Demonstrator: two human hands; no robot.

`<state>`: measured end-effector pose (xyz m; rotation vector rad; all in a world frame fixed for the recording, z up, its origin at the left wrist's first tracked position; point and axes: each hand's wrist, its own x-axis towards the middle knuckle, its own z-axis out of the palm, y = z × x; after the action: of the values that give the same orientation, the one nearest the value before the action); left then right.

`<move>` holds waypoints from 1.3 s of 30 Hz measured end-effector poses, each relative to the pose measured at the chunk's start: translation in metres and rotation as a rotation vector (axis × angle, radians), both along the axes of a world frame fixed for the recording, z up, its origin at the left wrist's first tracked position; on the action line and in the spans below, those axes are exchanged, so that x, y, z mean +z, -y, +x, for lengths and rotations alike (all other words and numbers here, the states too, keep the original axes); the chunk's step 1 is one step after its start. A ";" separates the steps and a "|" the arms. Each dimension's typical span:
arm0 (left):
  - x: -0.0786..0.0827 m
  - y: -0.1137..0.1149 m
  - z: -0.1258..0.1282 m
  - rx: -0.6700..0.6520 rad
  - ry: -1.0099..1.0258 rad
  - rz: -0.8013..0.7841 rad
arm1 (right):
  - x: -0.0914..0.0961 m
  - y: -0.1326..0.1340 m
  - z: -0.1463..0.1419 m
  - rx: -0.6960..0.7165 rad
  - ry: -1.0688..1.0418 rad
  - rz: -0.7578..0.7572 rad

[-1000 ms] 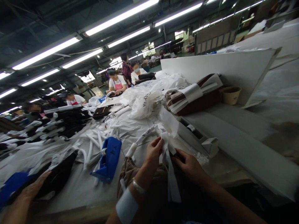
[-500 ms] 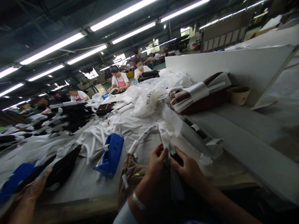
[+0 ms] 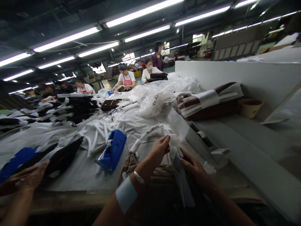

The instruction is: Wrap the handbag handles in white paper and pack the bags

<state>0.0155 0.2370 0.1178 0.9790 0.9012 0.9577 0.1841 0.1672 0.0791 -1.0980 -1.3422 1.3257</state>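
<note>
My left hand (image 3: 160, 149) pinches a white wrapping strip (image 3: 173, 147) near its upper end, above a brown fabric bag (image 3: 129, 163). Lower on the same strip, the fingers of my right hand (image 3: 194, 166) are closed at its right edge, and the rest of the strip (image 3: 184, 191) hangs down over the dark front of the bag. The bag's handle (image 3: 150, 131) arches up behind my left hand, wrapped in white material. Shadow hides most of the bag's lower part.
A blue tape dispenser (image 3: 115, 150) stands left of the bag, a grey one (image 3: 207, 142) right. Beyond lie plastic bags (image 3: 152, 105), a wrapped brown bag (image 3: 199, 100) and a tan bucket (image 3: 251, 107). A co-worker's hands (image 3: 30, 179) touch a black bag at left.
My left hand has risen with the strip's upper end. My right hand has shifted slightly right and down. The view has turned a little, and the co-worker's hands at left have moved.
</note>
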 end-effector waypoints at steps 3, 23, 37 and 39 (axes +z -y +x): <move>0.000 -0.007 0.009 0.052 0.016 -0.004 | -0.003 0.005 -0.004 -0.072 0.100 0.029; -0.008 -0.008 -0.136 0.106 -1.471 0.539 | 0.017 -0.015 -0.005 -0.140 0.141 -0.230; -0.005 -0.005 -0.162 0.214 -1.378 0.627 | 0.023 -0.040 -0.014 -0.264 0.638 0.161; 0.004 0.014 -0.155 0.158 -1.250 0.694 | 0.029 -0.023 -0.009 -0.191 0.696 0.238</move>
<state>-0.1397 0.2233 0.1221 2.2309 1.7271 0.7287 0.1749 0.1900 0.1078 -1.5442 -1.7771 0.6291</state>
